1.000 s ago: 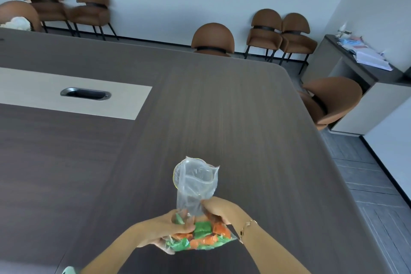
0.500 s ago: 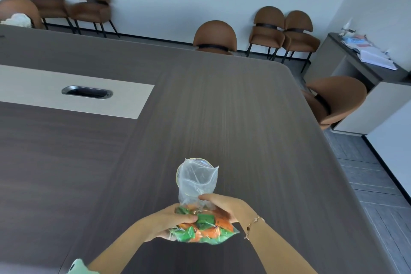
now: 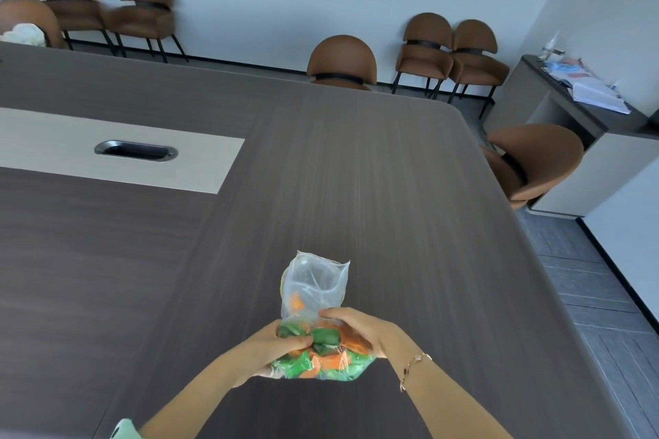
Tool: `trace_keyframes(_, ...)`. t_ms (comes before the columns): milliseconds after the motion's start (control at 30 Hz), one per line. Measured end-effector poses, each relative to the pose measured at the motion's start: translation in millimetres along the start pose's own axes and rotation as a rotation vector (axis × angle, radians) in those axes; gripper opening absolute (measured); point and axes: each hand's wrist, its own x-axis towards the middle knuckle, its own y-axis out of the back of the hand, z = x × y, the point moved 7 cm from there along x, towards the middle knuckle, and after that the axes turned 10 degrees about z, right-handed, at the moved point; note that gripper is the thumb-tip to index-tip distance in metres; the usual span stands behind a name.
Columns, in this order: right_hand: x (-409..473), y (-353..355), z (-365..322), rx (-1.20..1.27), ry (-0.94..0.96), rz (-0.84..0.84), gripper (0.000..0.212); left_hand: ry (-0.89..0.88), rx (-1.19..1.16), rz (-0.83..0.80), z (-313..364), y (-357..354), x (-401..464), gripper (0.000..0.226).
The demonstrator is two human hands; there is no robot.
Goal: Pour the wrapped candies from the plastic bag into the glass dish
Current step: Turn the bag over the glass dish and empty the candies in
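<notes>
A clear plastic bag [image 3: 313, 287] full of green and orange wrapped candies [image 3: 321, 362] is held above the dark table [image 3: 356, 171]. Its open mouth points away from me. My left hand [image 3: 274, 349] grips the bag's left side and my right hand [image 3: 360, 330] grips its right side. One orange candy [image 3: 295, 304] lies in the bag's neck. Behind the neck a thin yellowish rim of the glass dish [image 3: 282, 281] shows; the bag hides the rest of the dish.
A pale inlay with a metal cable slot [image 3: 135, 150] lies at the table's left. Brown chairs [image 3: 341, 61] stand along the far wall and one chair [image 3: 531, 160] at the right edge. A side cabinet with papers [image 3: 592, 89] is at the far right.
The bag's filled end has risen a little and an orange candy has slid into the neck. Both hands keep their hold.
</notes>
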Motion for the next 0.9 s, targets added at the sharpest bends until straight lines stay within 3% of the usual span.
trace_keyframes(167,-5.0,0.1,6.7,0.146,0.025,-0.099,0.057,0.040,-0.067,-0.025,2.1,-3.0,5.4,0.054)
trace_keyframes(267,-0.3,3.1,11.0,0.190,0.015,-0.097,0.063,0.071,-0.082,-0.008,-0.1,-2.9,8.2,0.051)
trace_keyframes(367,-1.6,3.3,8.9,0.211,0.024,-0.087,0.058,0.079,-0.030,0.020,2.2,-2.4,3.2,0.039)
trace_keyframes(633,-9.2,5.3,-4.5,0.322,0.073,-0.060,0.047,0.027,-0.065,0.121,15.2,7.2,-1.8,0.034)
trace_keyframes(767,-14.8,2.6,-9.2,0.288,0.087,-0.056,0.030,0.026,-0.060,0.153,15.5,12.0,-1.6,0.036)
trace_keyframes(900,-15.2,1.6,-12.7,0.224,0.118,-0.005,0.041,0.039,-0.064,0.163,10.6,15.1,0.6,0.039)
